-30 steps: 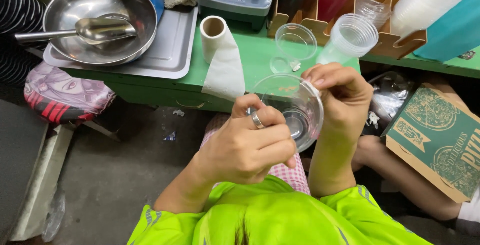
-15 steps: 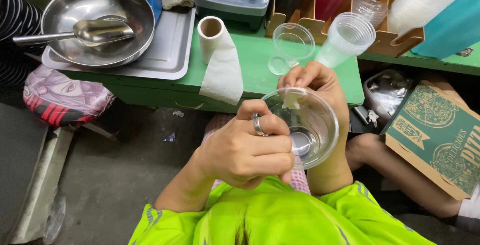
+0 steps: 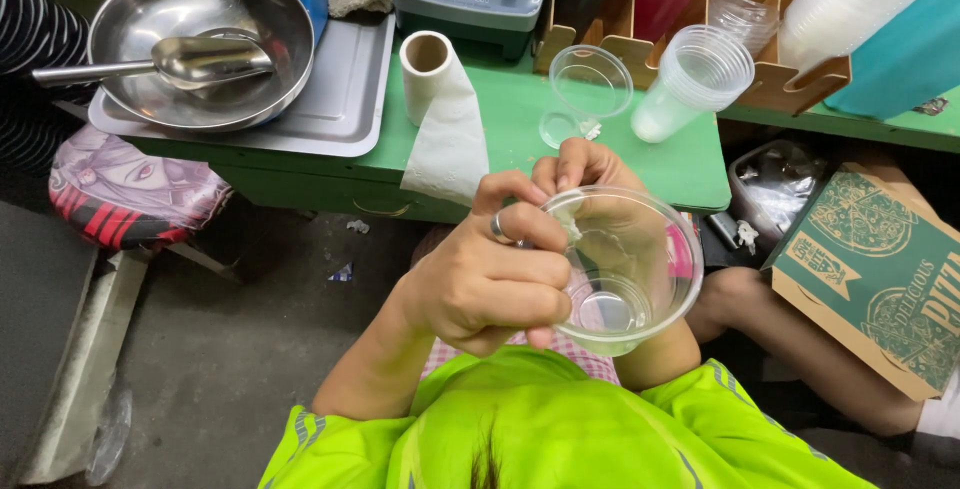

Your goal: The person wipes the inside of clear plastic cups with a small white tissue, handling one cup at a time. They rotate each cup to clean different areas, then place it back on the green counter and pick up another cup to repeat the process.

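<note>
At the far left edge of the frame a striped sleeve (image 3: 25,59) of another person shows beside a steel bowl (image 3: 200,44) holding a metal scoop (image 3: 190,59). The bowl sits on a steel tray (image 3: 345,99) that overhangs the front edge of the green table (image 3: 520,119). Below it, at lower left, a printed cushion (image 3: 125,194) rests on a stool, and the grey floor (image 3: 200,349) beneath lies open down to the bottom edge.

Just right of the tray a paper towel roll (image 3: 435,84) stands near the table's front edge, its loose sheet hanging over that edge. In the centre, the left hand (image 3: 490,274), wearing a ring, is closed round the near rim of a clear plastic bowl (image 3: 625,269), fingers curled and pinching the rim. The bowl is held in the air below the table edge, over the person's lap, tilted with its mouth facing up toward the camera. The right hand (image 3: 580,164) is cupped behind the bowl's far side, fingertips bent over the upper rim and gripping it.

Beyond, on the table, lie a clear lid (image 3: 590,84) and a stack of clear cups (image 3: 695,79) tipped on its side. At the right edge a printed cardboard box (image 3: 880,279) crowds the space beside the person's knee.
</note>
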